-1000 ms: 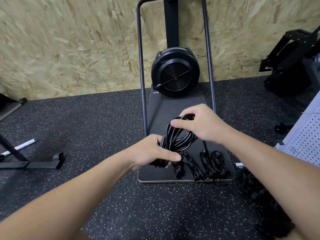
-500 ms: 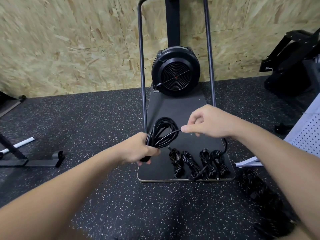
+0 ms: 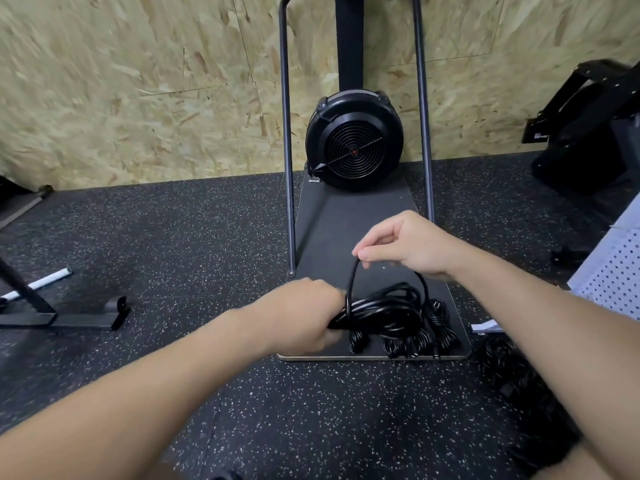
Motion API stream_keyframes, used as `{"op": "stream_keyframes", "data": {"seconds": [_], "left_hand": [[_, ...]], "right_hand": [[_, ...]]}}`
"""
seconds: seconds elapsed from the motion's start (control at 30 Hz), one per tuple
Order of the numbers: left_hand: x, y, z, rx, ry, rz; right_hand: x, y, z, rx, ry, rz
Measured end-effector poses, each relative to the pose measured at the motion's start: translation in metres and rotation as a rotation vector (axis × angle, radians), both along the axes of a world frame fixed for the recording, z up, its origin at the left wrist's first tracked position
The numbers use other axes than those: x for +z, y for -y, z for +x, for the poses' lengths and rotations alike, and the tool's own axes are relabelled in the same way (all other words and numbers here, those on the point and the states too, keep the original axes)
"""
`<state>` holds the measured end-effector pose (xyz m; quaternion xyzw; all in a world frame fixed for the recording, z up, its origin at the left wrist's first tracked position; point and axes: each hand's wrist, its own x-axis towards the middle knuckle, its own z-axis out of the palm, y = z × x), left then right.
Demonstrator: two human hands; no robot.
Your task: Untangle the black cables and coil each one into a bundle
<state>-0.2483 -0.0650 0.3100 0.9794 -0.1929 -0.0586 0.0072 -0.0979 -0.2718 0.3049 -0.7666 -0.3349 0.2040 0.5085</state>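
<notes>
My left hand [image 3: 304, 315] grips one end of a black coiled cable [image 3: 384, 308], held lying sideways over the front of a dark base board [image 3: 346, 230]. My right hand [image 3: 405, 245] pinches the cable's loose strand above the coil, and the strand arcs down across the loops. Several finished black cable bundles [image 3: 426, 339] lie in a row on the board's front edge, partly hidden behind the held coil. A pile of loose black cables [image 3: 512, 375] lies on the floor at the right, partly covered by my right forearm.
A black fan unit [image 3: 354, 140] with two upright metal bars stands at the back of the board against a chipboard wall. A black metal frame foot [image 3: 69, 318] lies on the speckled rubber floor at left. Black equipment [image 3: 588, 133] and a white perforated panel [image 3: 616, 271] stand at right.
My left hand has turned the coil from upright to lying sideways and lowered it toward the board. My right hand has moved over the coil, drawing the loose strand across the loops.
</notes>
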Motion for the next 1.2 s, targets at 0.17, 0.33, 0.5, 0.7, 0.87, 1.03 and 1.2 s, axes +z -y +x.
{"op": "stream_keyframes", "data": {"seconds": [0.17, 0.33, 0.5, 0.7, 0.87, 1.03, 1.2], "left_hand": [[0.029, -0.015, 0.002, 0.043, 0.068, -0.354], [0.019, -0.039, 0.021, 0.320, -0.021, -0.671], [0.010, -0.046, 0.036, 0.489, -0.054, -0.985], [-0.015, -0.046, 0.045, 0.630, 0.062, -0.542], [-0.029, -0.024, 0.043, 0.605, 0.038, -0.149], [-0.039, -0.010, 0.034, 0.343, 0.057, 0.075], [-0.047, -0.008, 0.028, 0.115, 0.084, 0.039]], "right_hand": [[-0.019, 0.013, 0.014, -0.041, -0.110, 0.042], [-0.029, 0.010, 0.004, -0.027, -0.063, -0.173], [-0.020, -0.012, -0.027, 0.045, 0.223, -0.343], [-0.002, -0.040, -0.067, 0.186, 0.634, -0.519], [0.013, -0.043, -0.081, 0.288, 0.749, -0.583], [0.016, -0.033, -0.060, 0.193, 0.661, -0.389], [0.011, -0.016, -0.031, 0.063, 0.337, -0.177]]}}
